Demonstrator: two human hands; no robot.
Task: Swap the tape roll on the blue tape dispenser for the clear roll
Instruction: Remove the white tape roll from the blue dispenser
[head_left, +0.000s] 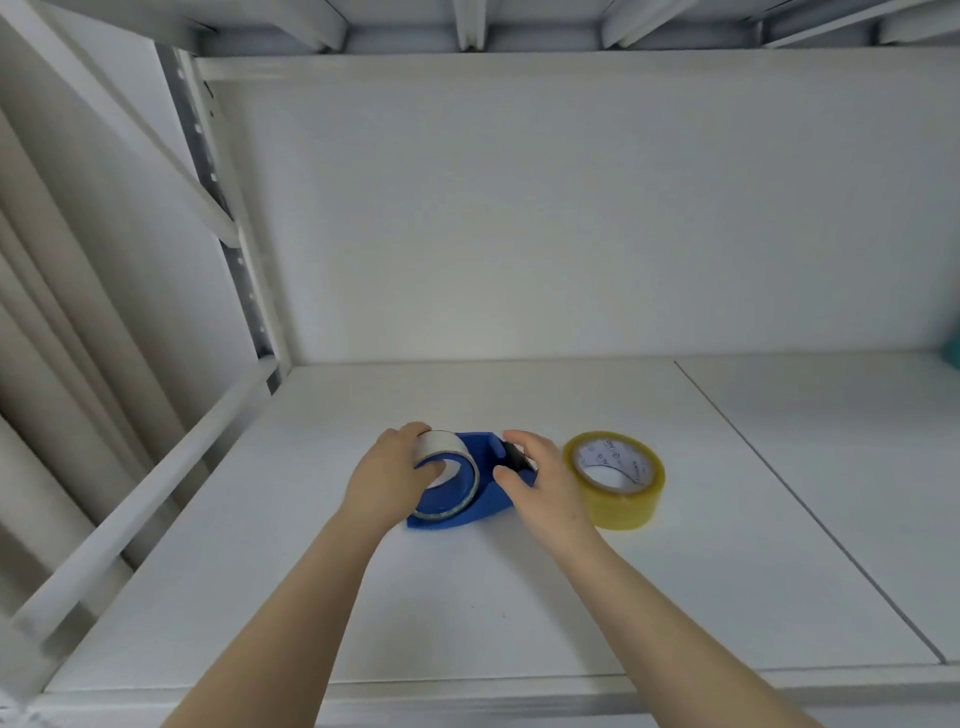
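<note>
Two hands: left hand (387, 478) curled round grey roll (441, 444), likely for lifting out; right hand (540, 486) pinching blue dispenser (478, 449) steady; clear roll (623, 499) ready at three o'clock.

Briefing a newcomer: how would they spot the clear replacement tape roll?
On the white shelf board, look right of the blue plastic tape dispenser. The clear tape roll lies flat there. Unlike the grey-white roll, it is yellowish and see-through.

Blue dispenser (485, 501), seemingly loaded, clear roll (623, 504) beside
</note>
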